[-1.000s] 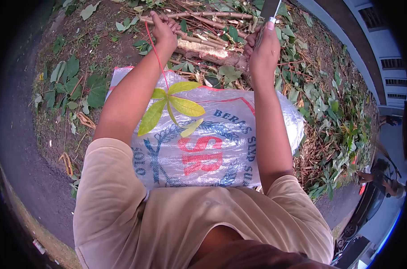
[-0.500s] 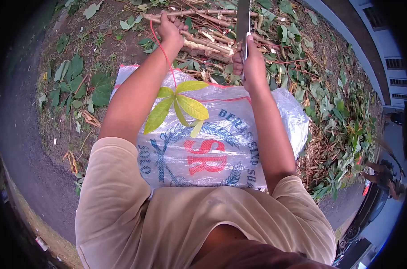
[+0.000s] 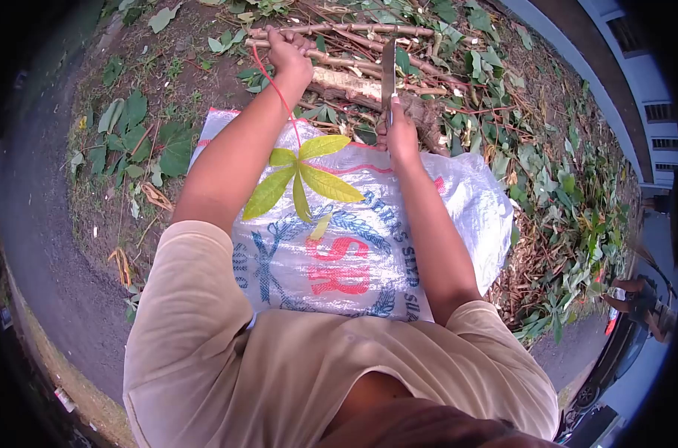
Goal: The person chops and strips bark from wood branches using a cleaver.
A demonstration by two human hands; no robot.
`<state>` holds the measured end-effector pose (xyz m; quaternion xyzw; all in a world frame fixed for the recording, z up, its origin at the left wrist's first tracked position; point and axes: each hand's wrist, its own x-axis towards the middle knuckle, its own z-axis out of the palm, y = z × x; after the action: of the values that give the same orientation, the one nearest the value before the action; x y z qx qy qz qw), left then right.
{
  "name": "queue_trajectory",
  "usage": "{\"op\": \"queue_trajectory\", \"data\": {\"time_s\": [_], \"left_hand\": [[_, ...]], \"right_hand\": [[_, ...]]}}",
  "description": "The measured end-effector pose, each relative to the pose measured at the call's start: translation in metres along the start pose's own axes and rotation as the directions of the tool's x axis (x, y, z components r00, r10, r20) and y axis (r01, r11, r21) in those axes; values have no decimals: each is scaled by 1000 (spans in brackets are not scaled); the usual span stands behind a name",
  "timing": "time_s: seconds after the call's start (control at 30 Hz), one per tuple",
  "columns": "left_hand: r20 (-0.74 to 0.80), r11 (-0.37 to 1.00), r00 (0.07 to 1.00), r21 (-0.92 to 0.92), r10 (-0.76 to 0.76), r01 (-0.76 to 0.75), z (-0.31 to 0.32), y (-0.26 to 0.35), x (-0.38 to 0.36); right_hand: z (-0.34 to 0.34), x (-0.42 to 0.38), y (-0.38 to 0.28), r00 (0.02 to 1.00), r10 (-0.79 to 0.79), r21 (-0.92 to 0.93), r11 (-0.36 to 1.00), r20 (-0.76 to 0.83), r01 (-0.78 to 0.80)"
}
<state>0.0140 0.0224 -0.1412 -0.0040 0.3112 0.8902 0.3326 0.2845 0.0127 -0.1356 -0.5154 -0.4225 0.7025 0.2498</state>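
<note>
My left hand (image 3: 291,57) is closed round a thin, pale cassava stem (image 3: 335,60). From the stem's left end a red leaf stalk hangs over my forearm, with a yellow-green leaf (image 3: 301,175) lying above the sack. In my right hand (image 3: 400,134) is the handle of a machete (image 3: 388,71), its blade pointing away from me and meeting or overlapping the stem's right part. Beneath the stem lies a thick log (image 3: 350,84) with pale, chopped wood on its top. A white woven sack (image 3: 466,201) with red and blue print spreads before my body.
More cut stems (image 3: 354,28) lie beyond my hands. Green leaves (image 3: 563,179) and wood chips (image 3: 522,269) cover the ground at right. Asphalt (image 3: 36,209) runs along the left. At far right are another person (image 3: 645,306) and a dark vehicle (image 3: 604,358).
My right hand has come down and to the left, bringing the machete blade lower, onto or over the stem. My left hand keeps its hold; the hanging leaf has swung slightly right.
</note>
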Motion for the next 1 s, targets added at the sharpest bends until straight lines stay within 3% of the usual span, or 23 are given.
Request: {"op": "queue_trajectory", "data": {"time_s": [0.07, 0.23, 0.3, 0.37, 0.43, 0.47, 0.5, 0.57, 0.63, 0.7, 0.77, 0.83, 0.87, 0.9, 0.97, 1.0], "left_hand": [[121, 1000, 993, -14, 12, -10, 4, -3, 9], [114, 997, 990, 34, -80, 76, -4, -32, -2], [38, 946, 988, 295, -150, 132, -8, -43, 0], [41, 924, 988, 360, -150, 126, -14, -43, 6], [-23, 870, 989, 474, -144, 137, -15, -36, 2], [-122, 886, 969, 395, -213, 244, -15, -31, -1], [-121, 885, 971, 400, -205, 237, -14, -25, 0], [-46, 838, 936, 431, -349, 333, -13, -13, -2], [31, 867, 949, 416, -313, 273, -6, -8, -5], [32, 956, 998, 288, -58, 46, 2, 1, -6], [9, 969, 1000, 247, -28, 25, 9, 4, -1], [118, 986, 988, 146, -104, 86, -8, -8, 3], [110, 969, 989, 239, -96, 68, 2, -6, -12], [147, 940, 984, 339, -101, 46, 1, -9, -16], [204, 927, 978, 373, -50, -30, 2, -21, -17], [194, 926, 979, 376, -54, -24, 0, -21, -19]], "right_hand": [[-6, -7, -34, 995, -99, -10, 995, -10, 99], [-6, -40, -104, 874, -481, 88, 870, -72, 486], [0, -35, -95, 834, -548, 99, 828, -62, 552], [1, -10, -49, 805, -593, 59, 803, -21, 593], [-4, 5, -2, 984, -173, -176, 968, 50, 180], [-3, 5, 3, 983, -177, -171, 968, 54, 184], [-1, 5, 8, 994, -104, -164, 981, 39, 109], [1, 5, 14, 999, -20, -157, 987, 38, 26], [-6, 4, 13, 1000, -6, -106, 994, -2, 5], [-6, 0, 2, 1000, 17, -70, 997, 11, -16], [-6, 0, -17, 998, 36, 25, 999, 60, -37], [11, -42, -66, 971, -214, 173, 966, 103, 195], [17, -64, -91, 929, -360, 198, 920, 87, 338], [20, -79, -115, 837, -539, 220, 830, 88, 512], [21, -87, -142, 568, -823, 179, 561, 17, 808], [22, -82, -135, 501, -865, 241, 480, -30, 843]]}}
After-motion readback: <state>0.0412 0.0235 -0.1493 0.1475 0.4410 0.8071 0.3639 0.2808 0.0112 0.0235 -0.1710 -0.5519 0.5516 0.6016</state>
